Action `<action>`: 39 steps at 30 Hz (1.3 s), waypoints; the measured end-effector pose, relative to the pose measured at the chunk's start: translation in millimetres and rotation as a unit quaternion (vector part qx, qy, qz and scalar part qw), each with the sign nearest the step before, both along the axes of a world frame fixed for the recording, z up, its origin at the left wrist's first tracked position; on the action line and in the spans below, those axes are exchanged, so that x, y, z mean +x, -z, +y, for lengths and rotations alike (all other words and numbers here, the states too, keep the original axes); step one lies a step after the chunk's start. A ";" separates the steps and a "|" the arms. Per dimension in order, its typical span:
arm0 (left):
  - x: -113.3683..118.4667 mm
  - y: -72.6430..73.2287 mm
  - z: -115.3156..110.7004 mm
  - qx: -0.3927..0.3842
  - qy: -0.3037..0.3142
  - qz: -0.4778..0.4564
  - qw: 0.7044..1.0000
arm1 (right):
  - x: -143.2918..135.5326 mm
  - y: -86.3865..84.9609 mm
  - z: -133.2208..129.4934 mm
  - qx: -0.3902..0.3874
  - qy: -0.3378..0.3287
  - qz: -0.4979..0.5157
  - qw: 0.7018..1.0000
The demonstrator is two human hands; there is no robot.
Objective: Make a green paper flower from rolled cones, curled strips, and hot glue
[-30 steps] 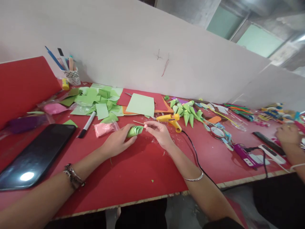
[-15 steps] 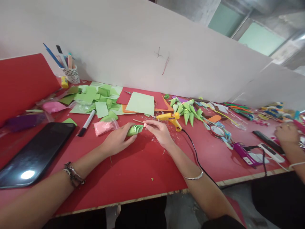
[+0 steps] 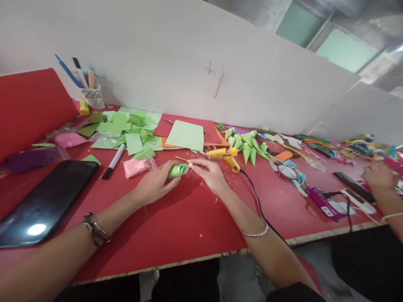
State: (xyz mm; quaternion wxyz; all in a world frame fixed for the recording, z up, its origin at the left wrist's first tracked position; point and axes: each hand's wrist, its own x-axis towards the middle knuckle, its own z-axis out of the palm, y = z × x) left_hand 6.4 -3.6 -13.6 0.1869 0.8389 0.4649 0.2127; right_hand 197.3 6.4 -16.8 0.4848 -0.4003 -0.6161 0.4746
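Note:
My left hand [image 3: 156, 183] is closed around a rolled piece of light-green paper [image 3: 175, 171], its layered open end facing right. At that end, my right hand [image 3: 210, 174] pinches what looks like a small pink lump [image 3: 190, 165] between thumb and fingers. A thin brown stick [image 3: 181, 159] shows just beyond the right fingertips; I cannot tell whether the hand holds it. To the right of that hand lies a yellow glue gun [image 3: 224, 155] with a black cord. A packet of pink clay-like material [image 3: 137, 167] sits behind my left hand.
Green paper pieces [image 3: 119, 125] and a pale green sheet [image 3: 185, 135] lie at the back. Folded green paper cones [image 3: 248, 147] are bunched right of them. A phone [image 3: 47, 203] and a marker [image 3: 113, 161] lie left. A purple power strip [image 3: 324, 203] and another person's hand [image 3: 380, 174] are right.
Both hands keep almost the same hold and place. The right fingertips sit very slightly further left against the roll, and the whole view has shifted a little.

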 end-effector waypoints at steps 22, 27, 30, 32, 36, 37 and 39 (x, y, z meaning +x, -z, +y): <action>0.2 -3.8 -2.0 -0.059 0.014 -0.059 0.996 | -1.4 -4.8 -3.3 0.029 0.018 -0.008 0.999; -0.3 -3.0 -2.0 -0.056 0.017 -0.052 0.997 | -1.2 -5.6 -4.0 0.053 0.016 -0.012 0.998; -0.5 -2.7 -1.9 -0.058 0.017 -0.054 0.997 | -1.7 -4.7 -3.4 0.043 0.013 -0.011 0.999; -0.6 -2.9 -2.0 -0.061 0.020 -0.070 0.995 | -2.1 -4.3 -2.7 0.030 0.015 0.007 0.999; -0.3 -3.3 -1.8 -0.077 0.044 -0.116 0.989 | -2.2 -5.8 -2.8 0.037 0.010 0.026 0.999; -0.2 -3.3 -1.6 -0.083 0.051 -0.127 0.987 | -2.2 -6.6 -3.3 0.043 0.007 0.017 0.999; 0.0 -3.3 -1.4 -0.093 0.059 -0.141 0.984 | -2.3 -7.8 -4.5 0.050 0.007 -0.004 0.999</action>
